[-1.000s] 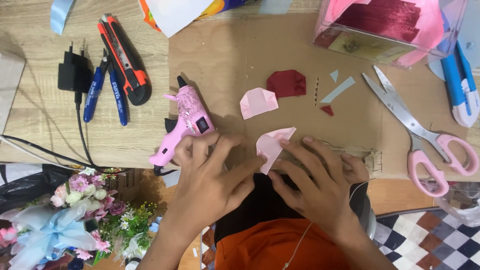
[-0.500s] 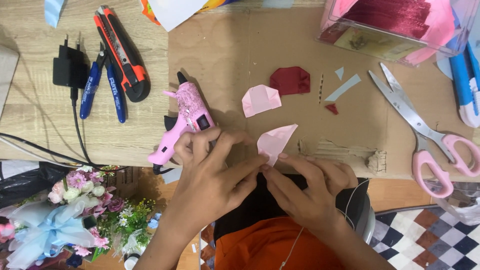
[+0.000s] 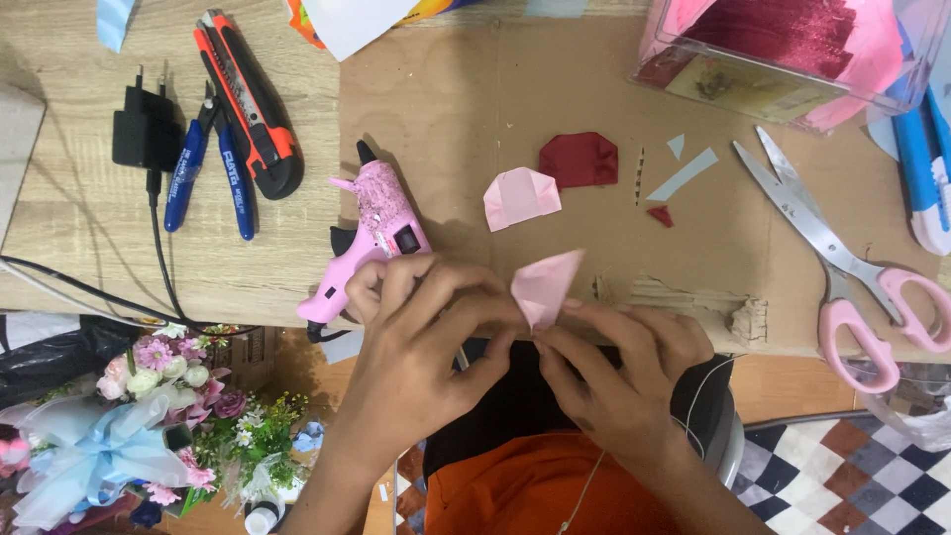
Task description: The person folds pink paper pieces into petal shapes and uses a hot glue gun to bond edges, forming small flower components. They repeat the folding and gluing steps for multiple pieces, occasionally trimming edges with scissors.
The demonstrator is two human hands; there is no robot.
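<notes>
Pinching a folded piece of pale pink paper between the fingertips, the left hand and the right hand meet at the near edge of the surface, both closed narrowly on the paper. The paper sits between the 2 hands, just above the front edge of a brown cardboard sheet that covers the right part of the surface.

Packages and labels: a clear plastic box stands at the top right, holding dark red and pink sheets, with a rectangular yellowish label along its lower front wall. A pale blue strip lies at the top left corner.

The held paper is light pink, matte, creased into a pointed shape whose tip rises up and to the right of the fingers; its lower part is hidden by the fingertips.

Other items: a pink glue gun lies just beside the left hand, nozzle pointing away. A second folded pink piece and a dark red folded piece rest touching each other on the cardboard, beyond the hands. Small paper offcuts lie to their right. Pink-handled scissors lie open at the right. At the left are a red and black utility knife, blue-handled pliers and a black plug adapter with its cord. A bouquet with a light blue ribbon sits below the surface at lower left.
</notes>
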